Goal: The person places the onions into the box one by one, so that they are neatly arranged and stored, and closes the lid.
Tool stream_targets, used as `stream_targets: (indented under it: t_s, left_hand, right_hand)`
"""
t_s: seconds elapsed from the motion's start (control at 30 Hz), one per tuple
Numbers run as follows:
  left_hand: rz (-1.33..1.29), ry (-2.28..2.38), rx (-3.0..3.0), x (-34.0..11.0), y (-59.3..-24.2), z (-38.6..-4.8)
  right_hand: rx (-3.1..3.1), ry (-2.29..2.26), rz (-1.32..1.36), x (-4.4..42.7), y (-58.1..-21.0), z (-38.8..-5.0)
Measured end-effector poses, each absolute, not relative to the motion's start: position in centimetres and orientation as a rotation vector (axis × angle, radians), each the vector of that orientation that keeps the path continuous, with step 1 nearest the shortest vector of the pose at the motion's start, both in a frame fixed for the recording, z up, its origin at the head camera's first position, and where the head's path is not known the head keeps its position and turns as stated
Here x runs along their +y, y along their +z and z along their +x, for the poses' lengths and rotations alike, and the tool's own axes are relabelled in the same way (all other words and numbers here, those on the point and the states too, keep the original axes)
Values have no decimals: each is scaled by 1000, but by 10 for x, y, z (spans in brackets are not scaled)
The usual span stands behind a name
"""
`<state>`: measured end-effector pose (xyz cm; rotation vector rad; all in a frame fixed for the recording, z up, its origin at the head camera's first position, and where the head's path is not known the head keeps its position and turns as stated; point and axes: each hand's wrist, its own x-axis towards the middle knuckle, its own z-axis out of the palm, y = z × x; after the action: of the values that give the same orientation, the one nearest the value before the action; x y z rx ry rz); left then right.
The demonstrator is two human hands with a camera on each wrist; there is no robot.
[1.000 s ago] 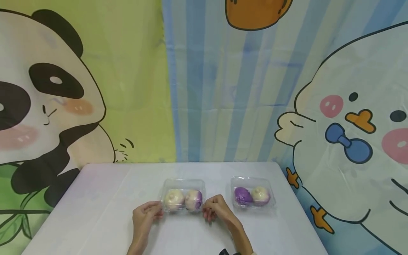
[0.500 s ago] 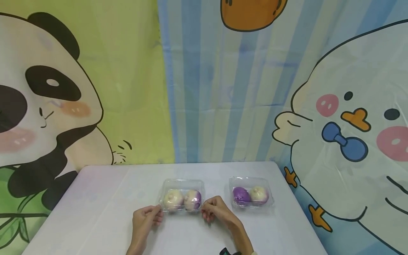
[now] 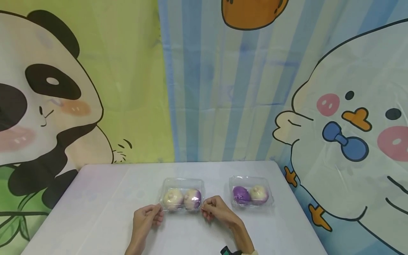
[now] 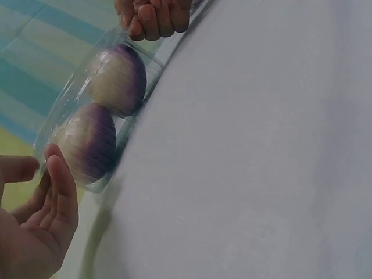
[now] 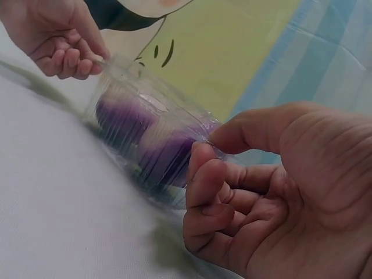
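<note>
Two purple-and-white turnips point(image 3: 192, 199) sit side by side in a clear plastic clamshell box point(image 3: 183, 183) in the middle of the table. My left hand point(image 3: 145, 221) pinches the box's near left corner between thumb and fingertips. At the opposite near corner, my right hand point(image 3: 220, 211) grips the edge with thumb and curled index finger, seen close up in the right wrist view. Both turnips point(image 4: 119, 78) show through the box wall in the left wrist view. Whether the lid is fastened, I cannot tell.
A second clear box point(image 3: 236, 181) stands to the right, holding a deep purple turnip point(image 3: 241, 194) and a paler one point(image 3: 259, 194). Both boxes rest on the white-covered table point(image 3: 105, 198). A printed cartoon curtain point(image 3: 210, 88) hangs behind its far edge.
The view shifts slightly with the head. Both hands stay at the two near corners of the box, and the boxes keep their places.
</note>
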<state>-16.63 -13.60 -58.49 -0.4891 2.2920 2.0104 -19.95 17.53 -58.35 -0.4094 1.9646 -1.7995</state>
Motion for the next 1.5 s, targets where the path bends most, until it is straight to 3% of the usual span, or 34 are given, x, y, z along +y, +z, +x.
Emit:
stream_targets:
  t_s: [1.13,1.5]
  left_hand:
    - [-430,2094,2263,-131,-593,-169]
    - [-403,2099,2281,-130,-591,-186]
  right_hand:
    - [1961,-1859,-328,174,-586,-202]
    - [2084,-1885,-245,165,-586,-208]
